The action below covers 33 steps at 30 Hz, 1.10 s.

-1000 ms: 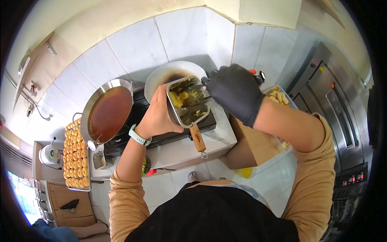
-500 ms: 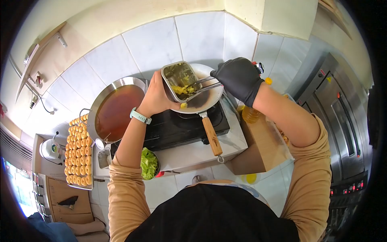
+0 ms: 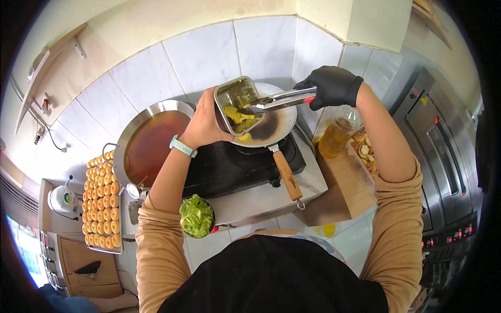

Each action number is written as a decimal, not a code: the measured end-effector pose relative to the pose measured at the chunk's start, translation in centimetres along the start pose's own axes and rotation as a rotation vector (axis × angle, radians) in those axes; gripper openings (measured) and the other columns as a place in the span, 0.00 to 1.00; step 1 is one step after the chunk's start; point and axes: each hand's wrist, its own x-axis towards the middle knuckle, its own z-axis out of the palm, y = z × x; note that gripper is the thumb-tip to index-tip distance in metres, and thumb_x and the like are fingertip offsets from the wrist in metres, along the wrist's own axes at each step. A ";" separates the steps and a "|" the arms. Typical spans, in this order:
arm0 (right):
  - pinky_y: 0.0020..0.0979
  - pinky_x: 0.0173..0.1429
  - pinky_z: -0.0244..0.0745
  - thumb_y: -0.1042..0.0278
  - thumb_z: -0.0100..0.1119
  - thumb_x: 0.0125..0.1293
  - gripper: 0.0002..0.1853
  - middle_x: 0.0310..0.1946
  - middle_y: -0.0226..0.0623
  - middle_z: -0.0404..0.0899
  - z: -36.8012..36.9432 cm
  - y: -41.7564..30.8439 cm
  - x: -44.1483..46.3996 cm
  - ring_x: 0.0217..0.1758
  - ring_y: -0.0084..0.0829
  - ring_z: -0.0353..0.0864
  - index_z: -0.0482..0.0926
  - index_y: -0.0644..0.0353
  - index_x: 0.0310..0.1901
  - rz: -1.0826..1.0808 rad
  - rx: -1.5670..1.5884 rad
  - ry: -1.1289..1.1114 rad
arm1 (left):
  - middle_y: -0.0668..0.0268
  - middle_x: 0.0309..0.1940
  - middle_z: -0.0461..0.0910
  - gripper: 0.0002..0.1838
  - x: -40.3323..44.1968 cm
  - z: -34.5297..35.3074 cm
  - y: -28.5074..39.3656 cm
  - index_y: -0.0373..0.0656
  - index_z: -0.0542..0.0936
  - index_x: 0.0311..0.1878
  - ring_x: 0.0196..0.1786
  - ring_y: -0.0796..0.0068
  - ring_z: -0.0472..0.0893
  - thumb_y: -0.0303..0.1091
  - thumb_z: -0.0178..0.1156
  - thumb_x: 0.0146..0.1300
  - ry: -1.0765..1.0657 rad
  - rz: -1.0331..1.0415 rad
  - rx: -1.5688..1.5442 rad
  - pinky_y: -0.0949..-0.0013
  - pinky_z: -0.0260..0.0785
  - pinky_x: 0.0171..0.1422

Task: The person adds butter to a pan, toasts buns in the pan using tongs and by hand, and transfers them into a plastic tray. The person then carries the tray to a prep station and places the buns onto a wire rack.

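Observation:
My left hand grips a metal container, tilted over the left side of a white frying pan. Yellow-green food pieces lie inside it. In a black glove, my right hand is closed around metal tongs, whose tips reach into the container among the pieces. A yellow bit shows in the pan beneath the container's edge. The pan's wooden handle points toward me, and its middle is browned.
A wide pan of reddish-brown liquid stands left of the black stove. Further left is a tray of doughnut-like rings. A bowl of lettuce sits in front. An oil bottle and cardboard box are right. Another person's arm shows lower left.
My right hand has moved right and turned, so the tongs now lie more level. The container is tilted somewhat differently, and the whole view has shifted slightly.

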 end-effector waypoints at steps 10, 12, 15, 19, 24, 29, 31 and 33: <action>0.34 0.40 0.72 0.65 0.62 0.43 0.26 0.31 0.46 0.80 2.3 1.1 1.0 0.30 0.39 0.78 0.78 0.52 0.50 -0.047 0.228 -0.102 | 0.52 0.54 0.62 0.55 0.1 0.0 -0.5 0.37 0.56 0.61 0.60 0.49 0.62 0.34 0.74 0.23 -0.040 0.030 -0.071 0.58 0.56 0.65; 0.34 0.36 0.72 0.67 0.60 0.43 0.27 0.27 0.47 0.79 3.0 1.3 1.1 0.24 0.38 0.75 0.78 0.51 0.51 -0.080 0.244 -0.092 | 0.52 0.54 0.62 0.54 0.4 0.0 -0.3 0.37 0.56 0.60 0.59 0.49 0.62 0.33 0.74 0.23 -0.051 0.045 -0.060 0.58 0.56 0.65; 0.32 0.34 0.71 0.67 0.62 0.47 0.26 0.26 0.39 0.81 2.7 1.1 1.0 0.23 0.30 0.73 0.76 0.54 0.53 0.105 0.421 -0.265 | 0.52 0.54 0.62 0.54 0.5 0.1 -0.4 0.37 0.57 0.60 0.59 0.49 0.62 0.32 0.74 0.23 -0.045 0.076 -0.025 0.57 0.56 0.65; 0.30 0.35 0.70 0.66 0.62 0.50 0.26 0.24 0.32 0.80 3.8 2.8 0.9 0.23 0.24 0.71 0.75 0.55 0.54 0.205 0.649 -0.404 | 0.52 0.54 0.62 0.54 0.5 0.2 -0.4 0.37 0.57 0.60 0.60 0.49 0.62 0.32 0.74 0.23 -0.043 0.065 -0.040 0.58 0.57 0.65; 0.36 0.42 0.72 0.60 0.63 0.46 0.25 0.30 0.43 0.81 3.0 0.9 -0.7 0.33 0.38 0.79 0.78 0.52 0.50 -0.047 0.314 -0.005 | 0.52 0.54 0.63 0.54 0.5 -0.1 -0.9 0.37 0.56 0.60 0.60 0.51 0.63 0.33 0.74 0.23 -0.055 0.039 -0.088 0.59 0.57 0.65; 0.38 0.45 0.73 0.60 0.64 0.45 0.25 0.33 0.45 0.80 2.1 -1.0 -0.2 0.38 0.43 0.79 0.78 0.49 0.50 -0.032 0.050 0.012 | 0.52 0.54 0.63 0.55 0.5 -0.1 -0.7 0.37 0.56 0.60 0.60 0.52 0.64 0.33 0.74 0.23 -0.076 0.027 -0.139 0.61 0.58 0.65; 0.38 0.44 0.72 0.60 0.64 0.45 0.25 0.33 0.46 0.80 2.2 -0.7 0.3 0.36 0.43 0.79 0.78 0.49 0.49 -0.058 0.076 -0.020 | 0.52 0.54 0.63 0.55 0.5 0.0 -0.5 0.36 0.56 0.60 0.60 0.53 0.64 0.34 0.75 0.23 -0.079 0.048 -0.147 0.61 0.58 0.65; 0.38 0.43 0.72 0.60 0.64 0.45 0.24 0.33 0.46 0.80 3.0 0.4 1.2 0.34 0.43 0.78 0.79 0.48 0.49 -0.113 0.114 -0.047 | 0.52 0.54 0.63 0.55 0.3 0.0 -0.4 0.36 0.56 0.61 0.60 0.52 0.64 0.34 0.75 0.23 -0.085 0.047 -0.131 0.61 0.57 0.65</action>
